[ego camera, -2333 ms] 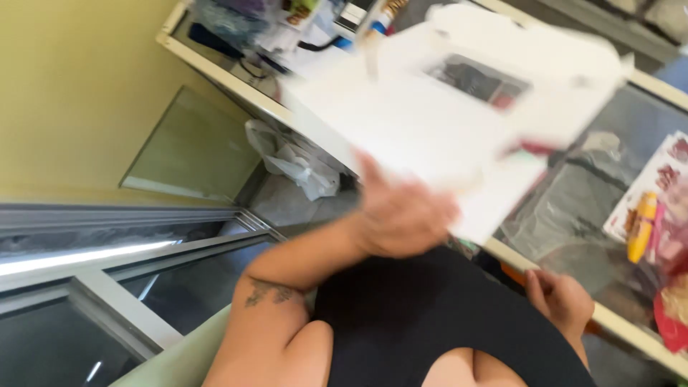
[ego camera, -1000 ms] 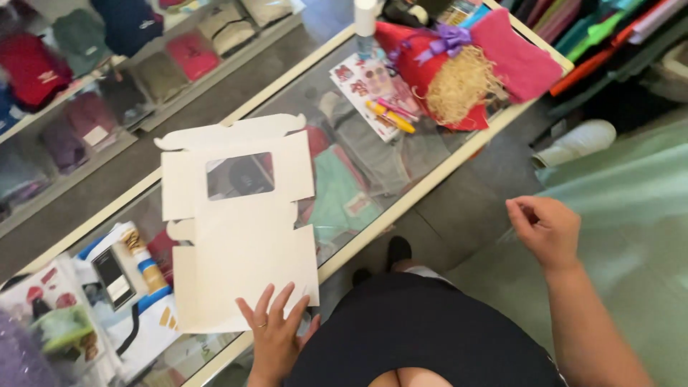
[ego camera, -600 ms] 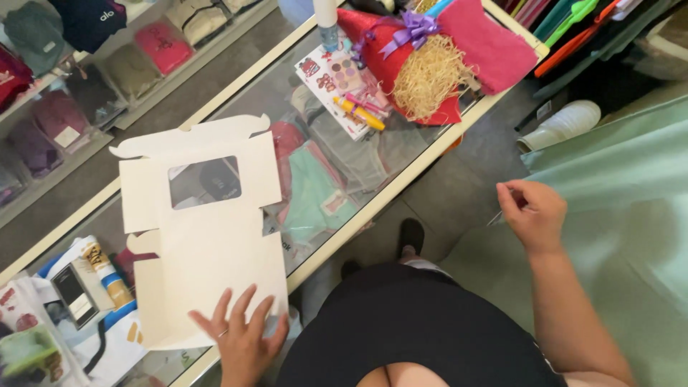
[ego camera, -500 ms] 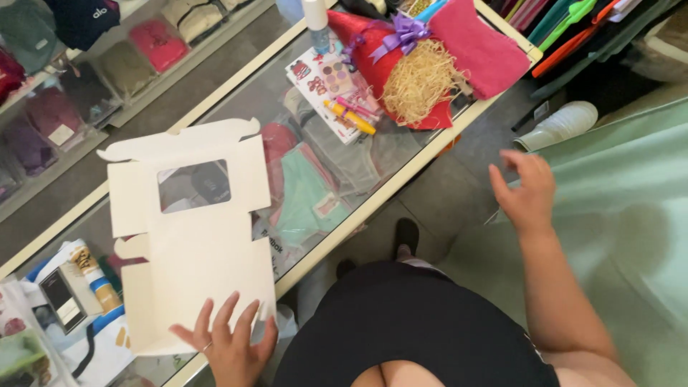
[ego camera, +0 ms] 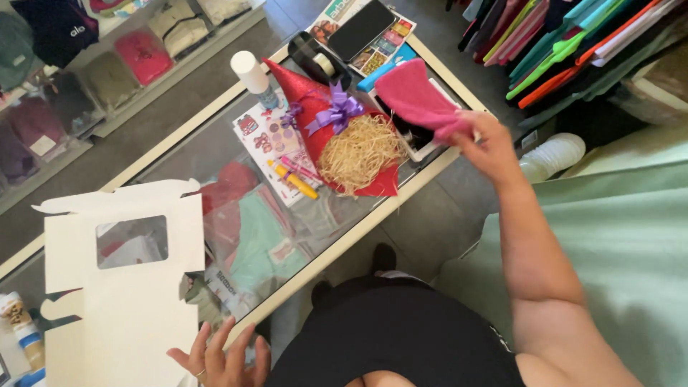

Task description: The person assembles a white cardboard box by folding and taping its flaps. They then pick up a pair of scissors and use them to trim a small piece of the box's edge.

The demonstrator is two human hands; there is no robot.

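Right grip point(ego camera: 491, 147) pinches pink cloth point(ego camera: 416, 97) at the bench's point(ego camera: 373, 215) far right. Left grip point(ego camera: 226, 358), fingers spread, presses the flat white box point(ego camera: 125, 308). Tugging the cloth could drag the straw point(ego camera: 358, 150) off the edge.

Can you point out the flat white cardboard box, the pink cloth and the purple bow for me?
White cardboard box point(ego camera: 122, 315): head view, on its plain panel below the window.
Pink cloth point(ego camera: 414, 97): head view, on the middle of the fabric, clear of the right hand.
Purple bow point(ego camera: 341, 107): head view, on its knot.

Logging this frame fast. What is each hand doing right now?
Left hand: open, fingers spread on the white box.
Right hand: closed on the pink cloth.
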